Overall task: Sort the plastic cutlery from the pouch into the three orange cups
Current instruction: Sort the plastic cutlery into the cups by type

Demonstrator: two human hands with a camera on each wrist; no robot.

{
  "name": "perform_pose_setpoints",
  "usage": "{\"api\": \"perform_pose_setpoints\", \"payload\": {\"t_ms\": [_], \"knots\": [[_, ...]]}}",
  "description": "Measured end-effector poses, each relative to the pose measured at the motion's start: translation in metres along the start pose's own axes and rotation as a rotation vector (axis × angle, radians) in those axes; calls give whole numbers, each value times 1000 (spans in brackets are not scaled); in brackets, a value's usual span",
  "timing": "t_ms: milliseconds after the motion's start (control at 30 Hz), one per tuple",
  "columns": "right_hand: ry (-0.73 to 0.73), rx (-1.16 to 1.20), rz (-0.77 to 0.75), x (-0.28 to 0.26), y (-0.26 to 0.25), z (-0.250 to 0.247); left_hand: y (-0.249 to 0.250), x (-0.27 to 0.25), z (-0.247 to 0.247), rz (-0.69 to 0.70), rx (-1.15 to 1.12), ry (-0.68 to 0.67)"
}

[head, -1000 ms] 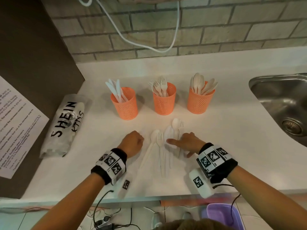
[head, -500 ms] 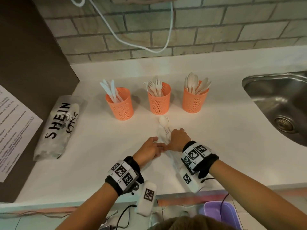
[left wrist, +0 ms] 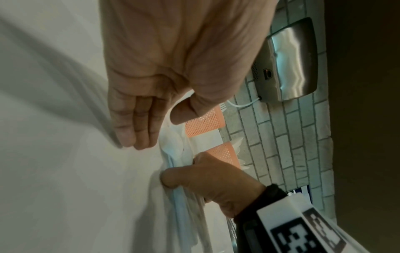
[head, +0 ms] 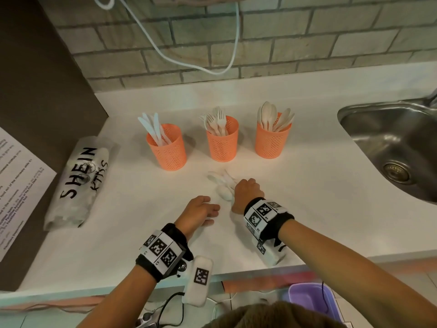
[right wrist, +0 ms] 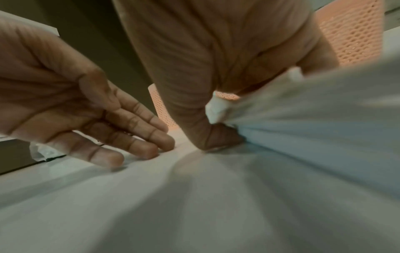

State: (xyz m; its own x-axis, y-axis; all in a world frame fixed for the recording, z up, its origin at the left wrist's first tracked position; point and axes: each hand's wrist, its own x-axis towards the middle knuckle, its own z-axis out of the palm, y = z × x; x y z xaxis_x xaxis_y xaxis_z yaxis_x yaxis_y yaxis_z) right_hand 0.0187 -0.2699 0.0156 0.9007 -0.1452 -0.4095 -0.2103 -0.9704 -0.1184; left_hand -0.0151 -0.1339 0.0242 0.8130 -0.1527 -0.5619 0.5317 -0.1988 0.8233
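Observation:
Three orange mesh cups stand in a row on the white counter: the left cup (head: pixel 169 150) holds knives, the middle cup (head: pixel 222 144) forks, the right cup (head: pixel 272 140) spoons. My right hand (head: pixel 247 192) grips a bundle of white cutlery (head: pixel 221 184) just in front of the cups; its heads stick out to the left of the fist. In the left wrist view, thumb and fingers of the right hand (left wrist: pixel 207 172) wrap the handles of the bundle (left wrist: pixel 175 150). My left hand (head: pixel 201 210) hovers beside it with straight fingers (left wrist: pixel 138 123), holding nothing.
The white pouch (head: pixel 80 183) lettered SHEIN lies at the counter's left. A steel sink (head: pixel 397 147) is sunk in on the right. A printed sheet (head: pixel 16 192) hangs on the dark panel at far left. A purple tub (head: pixel 309 299) sits below the counter edge.
The cutlery lay spread on the counter; both hands pushed it together, and now my right hand holds it bunched. The left hand has drawn back and opened.

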Motion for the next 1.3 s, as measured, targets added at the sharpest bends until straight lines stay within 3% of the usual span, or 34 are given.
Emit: {"api": "perform_pose_setpoints", "payload": {"t_ms": [367,600,700,800,933,1100,1300], "knots": [[27,-105,6,10,4,8,-2,9,-2,-5,-18,-14],[79,24,-64,5,15,4,-1,16,2,-6,-79,-28],[-19,268,-141,2,27,-12,1,19,7,-6,-129,-48],[-70,791,-260,-6,36,-29,4,18,16,-17,-232,-97],[147,1338,-418,-22,29,-53,17,11,30,-66,-425,-229],[417,1454,-539,-41,18,-64,38,0,40,-108,-767,-356],[451,1515,-548,-53,-2,-47,48,-8,50,-90,-865,-274]]}}
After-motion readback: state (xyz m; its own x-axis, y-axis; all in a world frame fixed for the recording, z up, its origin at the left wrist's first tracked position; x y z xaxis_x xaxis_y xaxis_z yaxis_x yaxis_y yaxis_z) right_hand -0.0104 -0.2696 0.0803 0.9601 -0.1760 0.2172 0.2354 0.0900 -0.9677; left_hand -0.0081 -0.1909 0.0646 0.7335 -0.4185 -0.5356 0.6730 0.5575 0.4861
